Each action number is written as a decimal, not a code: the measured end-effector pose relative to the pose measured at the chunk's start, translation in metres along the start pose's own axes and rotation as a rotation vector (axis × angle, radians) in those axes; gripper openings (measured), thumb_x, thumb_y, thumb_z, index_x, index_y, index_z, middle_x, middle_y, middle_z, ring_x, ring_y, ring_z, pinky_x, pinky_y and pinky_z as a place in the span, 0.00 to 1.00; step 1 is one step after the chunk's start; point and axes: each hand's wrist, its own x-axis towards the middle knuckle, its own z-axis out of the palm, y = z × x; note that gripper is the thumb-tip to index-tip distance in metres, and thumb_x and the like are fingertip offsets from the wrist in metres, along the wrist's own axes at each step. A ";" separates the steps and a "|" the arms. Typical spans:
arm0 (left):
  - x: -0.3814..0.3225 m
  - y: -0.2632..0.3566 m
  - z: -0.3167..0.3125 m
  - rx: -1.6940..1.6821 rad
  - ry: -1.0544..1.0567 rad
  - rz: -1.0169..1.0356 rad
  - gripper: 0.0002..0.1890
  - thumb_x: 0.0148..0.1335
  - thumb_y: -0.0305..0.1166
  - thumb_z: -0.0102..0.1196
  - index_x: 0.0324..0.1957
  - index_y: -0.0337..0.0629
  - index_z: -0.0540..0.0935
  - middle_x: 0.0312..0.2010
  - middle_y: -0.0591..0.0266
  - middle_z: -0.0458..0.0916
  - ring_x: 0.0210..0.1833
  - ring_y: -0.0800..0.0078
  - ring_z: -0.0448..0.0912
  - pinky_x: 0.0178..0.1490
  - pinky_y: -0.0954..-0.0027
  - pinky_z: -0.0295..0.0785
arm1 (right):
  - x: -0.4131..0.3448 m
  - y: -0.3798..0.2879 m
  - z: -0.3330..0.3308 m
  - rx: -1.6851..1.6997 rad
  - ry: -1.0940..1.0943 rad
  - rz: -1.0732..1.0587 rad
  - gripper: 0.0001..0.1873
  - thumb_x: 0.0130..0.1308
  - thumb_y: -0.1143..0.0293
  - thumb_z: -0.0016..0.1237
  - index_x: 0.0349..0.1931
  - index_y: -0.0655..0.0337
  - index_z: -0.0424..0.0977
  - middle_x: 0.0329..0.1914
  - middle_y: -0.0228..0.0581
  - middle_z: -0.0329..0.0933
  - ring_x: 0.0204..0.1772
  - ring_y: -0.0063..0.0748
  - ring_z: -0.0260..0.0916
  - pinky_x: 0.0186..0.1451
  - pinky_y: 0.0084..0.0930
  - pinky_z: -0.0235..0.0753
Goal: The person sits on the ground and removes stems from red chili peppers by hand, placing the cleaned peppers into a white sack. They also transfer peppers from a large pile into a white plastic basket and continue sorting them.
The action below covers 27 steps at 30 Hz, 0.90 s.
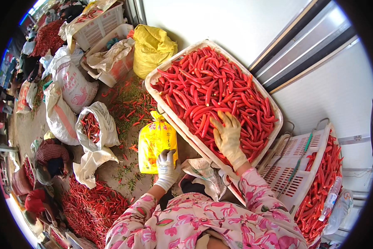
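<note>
My right hand [228, 137], in a tan-coated work glove, rests on a heap of fresh red chilli peppers [202, 81] with its fingers apart. They fill a white plastic crate [186, 133] almost to the rim. No chilli is clearly gripped. My left hand [167, 171] wears a white knitted glove with dark fingertips. It is over the lower edge of a tied yellow plastic bag [153, 143], left of the crate. Whether it touches the bag, or holds anything under the fingers, I cannot tell.
At right stands another crate [286, 174] of chillies with a plastic bottle [329, 199] on them. A yellow woven sack [152, 51] leans by the white wall. Several sacks [76, 84], a chilli pile [93, 205] and crouching people [52, 155] are at left. Chillies and stems litter the floor.
</note>
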 end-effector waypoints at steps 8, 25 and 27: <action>-0.131 -0.126 -0.055 0.109 0.104 -0.565 0.25 0.54 0.27 0.62 0.56 0.38 0.74 0.54 0.41 0.69 0.58 0.43 0.70 0.61 0.51 0.69 | 0.260 -0.030 0.144 -0.102 -0.221 -0.024 0.22 0.62 0.60 0.57 0.58 0.48 0.78 0.56 0.43 0.79 0.58 0.48 0.76 0.60 0.42 0.76; -0.239 -0.198 -0.054 -0.119 0.069 -1.028 0.24 0.54 0.24 0.57 0.56 0.32 0.74 0.56 0.35 0.68 0.58 0.39 0.72 0.63 0.53 0.69 | 0.266 -0.088 0.197 -0.028 -0.554 0.067 0.16 0.64 0.53 0.49 0.37 0.51 0.86 0.43 0.47 0.84 0.48 0.49 0.82 0.53 0.46 0.79; -0.241 -0.206 -0.060 -0.100 0.007 -0.968 0.24 0.54 0.25 0.57 0.56 0.32 0.74 0.54 0.37 0.71 0.58 0.41 0.72 0.64 0.53 0.69 | 0.262 -0.088 0.186 0.030 -0.500 0.087 0.18 0.63 0.50 0.51 0.40 0.51 0.85 0.42 0.46 0.84 0.49 0.47 0.82 0.54 0.45 0.79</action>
